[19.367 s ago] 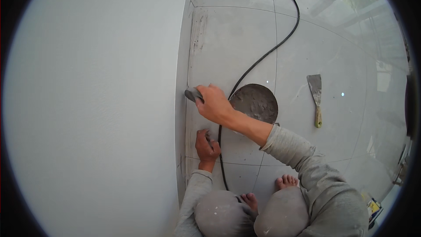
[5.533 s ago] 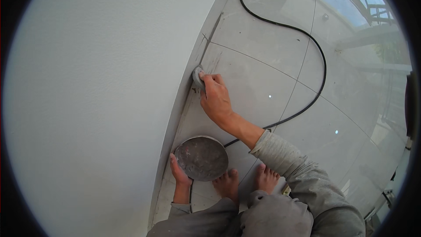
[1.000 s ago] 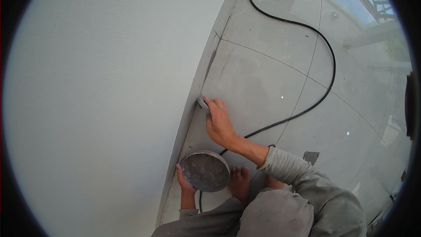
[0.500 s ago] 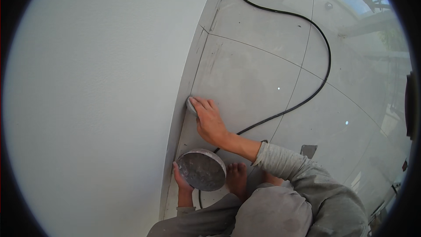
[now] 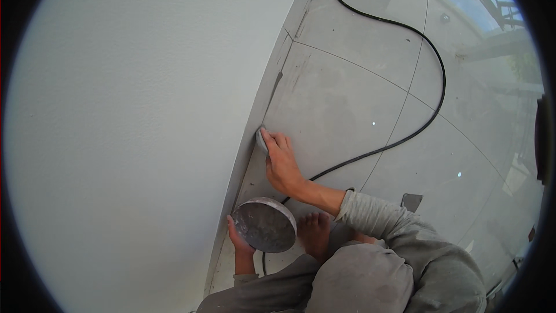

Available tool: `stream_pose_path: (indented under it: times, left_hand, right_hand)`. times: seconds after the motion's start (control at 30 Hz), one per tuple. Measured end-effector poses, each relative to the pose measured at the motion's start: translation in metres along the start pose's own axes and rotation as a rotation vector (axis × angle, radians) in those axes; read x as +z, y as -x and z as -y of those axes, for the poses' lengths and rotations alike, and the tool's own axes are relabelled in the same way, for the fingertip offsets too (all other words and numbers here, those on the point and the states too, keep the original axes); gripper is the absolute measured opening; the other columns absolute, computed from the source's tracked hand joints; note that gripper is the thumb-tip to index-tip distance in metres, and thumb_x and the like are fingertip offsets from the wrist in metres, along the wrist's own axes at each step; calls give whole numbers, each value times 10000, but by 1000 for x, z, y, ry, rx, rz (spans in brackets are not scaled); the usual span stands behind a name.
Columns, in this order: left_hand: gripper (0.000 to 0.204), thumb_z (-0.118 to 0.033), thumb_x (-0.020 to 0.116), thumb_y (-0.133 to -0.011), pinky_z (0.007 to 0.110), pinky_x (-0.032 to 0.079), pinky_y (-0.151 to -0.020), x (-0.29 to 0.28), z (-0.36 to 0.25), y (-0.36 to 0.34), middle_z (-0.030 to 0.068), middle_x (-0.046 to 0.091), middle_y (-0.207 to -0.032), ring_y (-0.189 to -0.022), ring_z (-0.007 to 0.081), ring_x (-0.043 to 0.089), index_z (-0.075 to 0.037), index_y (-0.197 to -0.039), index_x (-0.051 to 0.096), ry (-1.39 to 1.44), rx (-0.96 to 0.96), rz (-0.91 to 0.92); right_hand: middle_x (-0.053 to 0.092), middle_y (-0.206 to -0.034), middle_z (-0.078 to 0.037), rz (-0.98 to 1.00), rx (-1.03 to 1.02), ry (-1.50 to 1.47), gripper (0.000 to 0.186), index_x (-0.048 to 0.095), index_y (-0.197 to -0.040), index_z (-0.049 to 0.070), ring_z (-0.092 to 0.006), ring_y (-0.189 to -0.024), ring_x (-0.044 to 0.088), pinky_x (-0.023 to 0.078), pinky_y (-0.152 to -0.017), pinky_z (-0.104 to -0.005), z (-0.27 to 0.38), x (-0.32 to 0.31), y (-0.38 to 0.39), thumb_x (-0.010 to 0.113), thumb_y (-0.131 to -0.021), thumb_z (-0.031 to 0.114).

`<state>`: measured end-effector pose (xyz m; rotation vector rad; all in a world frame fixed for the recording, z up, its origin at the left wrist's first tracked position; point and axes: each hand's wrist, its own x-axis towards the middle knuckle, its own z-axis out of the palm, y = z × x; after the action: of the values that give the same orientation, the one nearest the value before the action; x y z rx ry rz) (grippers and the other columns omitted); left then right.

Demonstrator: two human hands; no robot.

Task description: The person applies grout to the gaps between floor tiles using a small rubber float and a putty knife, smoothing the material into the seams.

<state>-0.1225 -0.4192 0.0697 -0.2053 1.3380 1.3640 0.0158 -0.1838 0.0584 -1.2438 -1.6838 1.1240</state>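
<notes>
the white wall (image 5: 133,127) shuts off the whole left side, so the only way through is along the tiled floor (image 5: 347,98) to the right. a black cable (image 5: 405,139) snakes across that floor, and the round metal pan (image 5: 264,225) and a bare foot (image 5: 315,233) crowd the strip beside the wall base.

Just beside the right hand's fingertips (image 5: 277,139), the wall (image 5: 133,122) looks matt and finely textured. The floor tiles (image 5: 341,98) are smooth, dusty, faintly glossy. The round pan (image 5: 264,225) by the left hand's fingers (image 5: 234,233) is dull, smeared metal. The cable (image 5: 405,136) is black rubber.
</notes>
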Motion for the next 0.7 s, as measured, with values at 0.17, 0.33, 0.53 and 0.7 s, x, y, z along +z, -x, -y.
stream_pose_path:
  times: [0.17,0.33,0.53,0.7]
  left_hand:
    - [710,-620,376,-1052,517,504,-1056,-4,0,1,183,631,-1370,-1247,363,613,-26,-1380,587,-13,-25,-45]
    - [703,-617,387,-1054,495,507,-1053,-2,-2,0,176,645,-1351,-1227,354,624,-23,-1368,598,12,-42,-44]
    - [712,-614,394,-1054,493,520,-1039,6,-7,0,191,645,-1341,-1212,355,633,-3,-1358,597,-12,-60,-47]
    - [722,-623,361,-1051,526,504,-1060,11,-12,2,189,623,-1381,-1259,374,609,-27,-1393,581,-100,-1,18]
  right_hand:
    - [559,-1281,-242,-274,-78,32,593,515,-1392,-83,-424,-1136,507,423,-1032,-478,-24,-59,-84,529,-804,-155]
    - [560,-1309,-272,-353,-161,228,588,484,-1373,-144,-435,-1141,513,428,-1038,-481,-38,-56,-146,539,-788,-161]
    - [576,-1295,-281,-48,-106,106,592,507,-1365,-114,-441,-1163,517,433,-1038,-488,0,-21,-16,541,-775,-155]
    - [621,-1242,-244,-75,-42,-38,458,567,-1307,-72,-431,-1112,535,441,-999,-479,3,-69,-58,543,-851,-118]
